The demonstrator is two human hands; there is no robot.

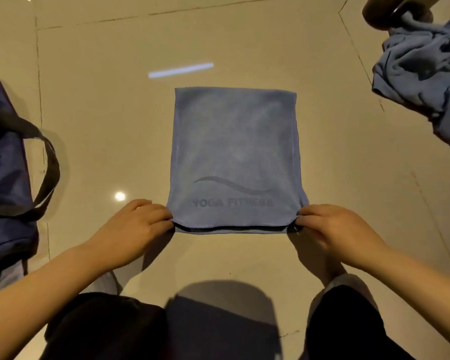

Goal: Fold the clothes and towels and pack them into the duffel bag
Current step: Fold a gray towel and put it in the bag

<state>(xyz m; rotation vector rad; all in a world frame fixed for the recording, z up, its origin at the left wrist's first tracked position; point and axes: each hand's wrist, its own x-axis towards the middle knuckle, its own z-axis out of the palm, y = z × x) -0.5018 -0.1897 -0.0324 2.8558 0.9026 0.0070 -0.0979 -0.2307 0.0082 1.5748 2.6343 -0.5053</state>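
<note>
While I crouch over a glossy beige tiled floor [109,126], a blue-grey towel [234,152] lies folded in front of me, its upper layer printed with a wave mark and the words "YOGA FITNESS" along the near end. My left hand [133,227] pinches the towel's near left corner, fingers curled around the edge. My right hand [333,227] does the same at the near right corner, fingertips tucked against the doubled layers. The near edge of the top layer sits slightly lifted, a dark gap showing between it and the layer under it; the far end lies flat on the tiles.

A navy duffel bag [3,178] rests on the floor at my far left, well apart from the towel, one dark carry strap [47,175] looping out from its side. A crumpled heap of blue-grey cloth [424,74] lies at the upper right, beside a dark rounded object [390,9] I cannot identify. My knees, in dark trousers [348,326], frame the bottom of the view, with another dark folded piece [218,328] between them. Ceiling lights glint off the tiles.
</note>
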